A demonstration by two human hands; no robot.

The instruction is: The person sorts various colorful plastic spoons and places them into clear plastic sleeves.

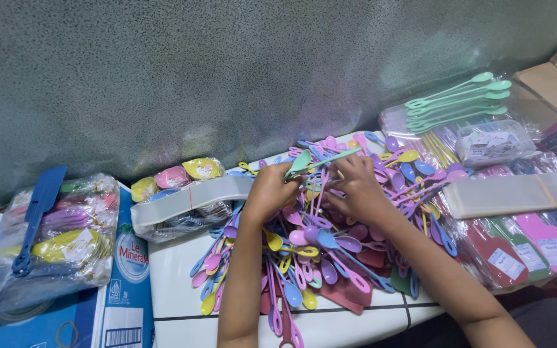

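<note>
While both hands work over a big heap of pastel plastic spoons (330, 251), the left hand (271, 192) is curled with its fingers (286, 187) pressed together around the lower part of a green spoon (320, 161), which lies almost level just above the heap, its bowl by the left hand and its handle pointing to the right. The right hand (358, 187) rests on top of the heap just beside the left one, and its fingers (342, 173) are bent down and close together near the handle of the same spoon, but I cannot tell if they really pinch it or only touch the spoons under it. The heap, with pink, purple, blue and yellow pieces, lies on a white bench (175, 277) and covers most of its middle part. At the left edge of the heap there is a stack of clear flat bags (188, 201) tied with a thin band, and behind it some small packed spoons in yellow and pink (182, 175). Further left, on a printed cardboard box (127, 290), a plastic bag full of coloured items (53, 238) sits with a dark blue spatula (37, 216) on top. At the right side, a bundle of long green spoons (462, 96) lies on packed goods, a second stack of clear bags (517, 193) lies below it, and packed coloured spatulas (530, 248) are near the right forearm.
</note>
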